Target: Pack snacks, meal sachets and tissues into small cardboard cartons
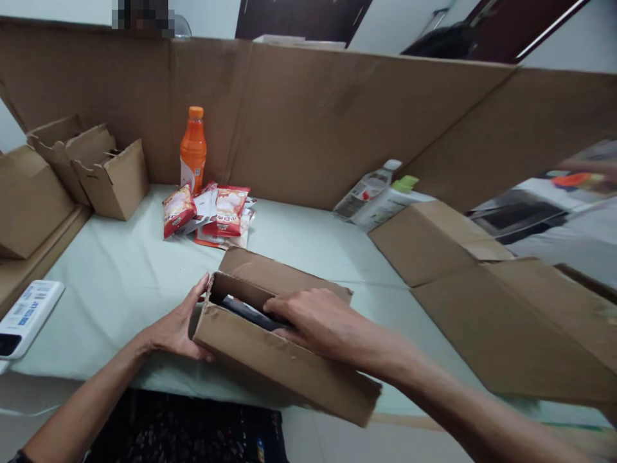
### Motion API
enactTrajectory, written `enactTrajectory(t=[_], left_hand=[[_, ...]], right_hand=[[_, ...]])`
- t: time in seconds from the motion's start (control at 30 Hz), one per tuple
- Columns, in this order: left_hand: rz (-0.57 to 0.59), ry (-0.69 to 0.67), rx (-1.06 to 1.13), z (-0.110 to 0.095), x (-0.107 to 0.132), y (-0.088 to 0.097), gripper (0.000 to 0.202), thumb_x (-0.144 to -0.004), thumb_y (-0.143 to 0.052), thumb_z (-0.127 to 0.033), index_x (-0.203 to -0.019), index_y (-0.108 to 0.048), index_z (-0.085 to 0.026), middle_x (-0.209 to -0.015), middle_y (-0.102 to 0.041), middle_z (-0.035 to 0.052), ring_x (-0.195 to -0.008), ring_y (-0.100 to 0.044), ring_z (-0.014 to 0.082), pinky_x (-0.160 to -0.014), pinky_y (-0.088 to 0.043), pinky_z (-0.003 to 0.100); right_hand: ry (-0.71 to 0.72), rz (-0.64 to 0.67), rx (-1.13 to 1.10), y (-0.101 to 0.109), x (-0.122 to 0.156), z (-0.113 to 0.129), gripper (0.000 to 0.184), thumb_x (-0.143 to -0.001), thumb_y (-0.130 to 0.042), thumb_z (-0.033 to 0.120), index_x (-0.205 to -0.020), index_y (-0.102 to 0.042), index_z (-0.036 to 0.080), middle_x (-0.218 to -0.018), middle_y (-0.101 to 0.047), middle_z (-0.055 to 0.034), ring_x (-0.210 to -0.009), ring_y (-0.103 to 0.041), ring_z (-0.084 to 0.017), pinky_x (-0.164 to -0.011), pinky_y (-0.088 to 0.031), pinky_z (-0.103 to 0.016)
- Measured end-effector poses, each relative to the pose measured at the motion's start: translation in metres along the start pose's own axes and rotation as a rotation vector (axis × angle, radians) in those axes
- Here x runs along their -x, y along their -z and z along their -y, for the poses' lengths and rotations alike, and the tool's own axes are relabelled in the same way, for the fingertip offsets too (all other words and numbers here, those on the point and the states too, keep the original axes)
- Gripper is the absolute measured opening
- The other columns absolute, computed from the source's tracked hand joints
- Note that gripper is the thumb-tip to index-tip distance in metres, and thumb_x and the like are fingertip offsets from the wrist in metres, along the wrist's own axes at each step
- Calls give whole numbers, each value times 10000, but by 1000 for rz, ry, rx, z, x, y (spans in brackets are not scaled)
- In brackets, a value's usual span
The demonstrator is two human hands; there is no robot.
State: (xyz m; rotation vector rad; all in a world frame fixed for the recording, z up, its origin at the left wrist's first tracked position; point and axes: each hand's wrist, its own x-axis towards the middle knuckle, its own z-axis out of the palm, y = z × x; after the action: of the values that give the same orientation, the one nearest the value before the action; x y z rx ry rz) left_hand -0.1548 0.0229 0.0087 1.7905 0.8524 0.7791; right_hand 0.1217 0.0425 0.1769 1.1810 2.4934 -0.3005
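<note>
A narrow open cardboard box (pixel 279 347) lies tilted at the front edge of the cloth-covered table, its long flap (pixel 284 270) folded outward on the far side. My left hand (pixel 178 328) grips the box's left end, thumb and fingers spread around the corners. Reaching in from the right, my right hand (pixel 308 321) is inside the opening, its fingers closed on a dark, flat packet (pixel 250 313) with a pale strip. Only the packet's upper edge shows; the rest is hidden by the box wall and my fingers.
Red-and-white snack packets (pixel 226 212) lie beyond the box, before an orange drink bottle (pixel 193 151). Cardboard boxes stand left (pixel 116 177) and right (pixel 511 315). Two bottles (pixel 369 193) lean near the cardboard wall (pixel 337 122). A white power bank (pixel 31 315) lies at left.
</note>
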Motion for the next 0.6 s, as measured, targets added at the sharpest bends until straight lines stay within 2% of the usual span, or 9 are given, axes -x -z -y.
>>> enactTrajectory(t=[0.17, 0.3, 0.43, 0.5, 0.6], left_hand=[[1, 10, 29, 10, 0, -4, 1541, -570, -933, -593, -1677, 76, -234, -1762, 39, 165, -1609, -55, 474, -1304, -83, 663], [1, 27, 43, 7, 0, -4, 1510, -582, -933, -546, -1680, 54, -233, -1761, 1, 167, -1603, -101, 475, -1303, -104, 660], [-22, -8, 36, 0, 1, -4, 1460, -583, -932, -524, -1684, -16, -238, -1754, -76, 163, -1593, -147, 477, -1299, -125, 669], [-49, -22, 28, -4, 4, -2, 1424, -601, -930, -514, -1683, -44, -247, -1747, -119, 164, -1585, -188, 471, -1302, -150, 655], [-121, -11, 19, -9, 17, 8, 1410, -621, -934, -522, -1682, -40, -273, -1739, -153, 162, -1573, -236, 468, -1290, -219, 649]], right_hand=[[120, 22, -124, 2, 1, 4, 174, -924, -581, 167, -913, -751, 196, -990, -799, -89, -893, -743, -261, -711, -459, -320], [54, 13, -105, -3, -6, 10, 328, -998, -469, 168, -815, -740, 186, -886, -798, -92, -757, -721, -220, -612, -382, -302], [74, -20, -20, -9, -10, 11, 238, -902, -556, 110, -740, -707, 196, -768, -770, -62, -640, -668, -180, -545, -301, -289], [84, -94, -76, -7, -3, 4, 231, -860, -566, 101, -667, -650, 195, -685, -730, -45, -588, -632, -166, -533, -310, -280], [64, -319, -444, 6, 13, -15, 311, -957, -511, 274, -677, -625, 204, -627, -692, -43, -556, -637, -169, -512, -413, -265]])
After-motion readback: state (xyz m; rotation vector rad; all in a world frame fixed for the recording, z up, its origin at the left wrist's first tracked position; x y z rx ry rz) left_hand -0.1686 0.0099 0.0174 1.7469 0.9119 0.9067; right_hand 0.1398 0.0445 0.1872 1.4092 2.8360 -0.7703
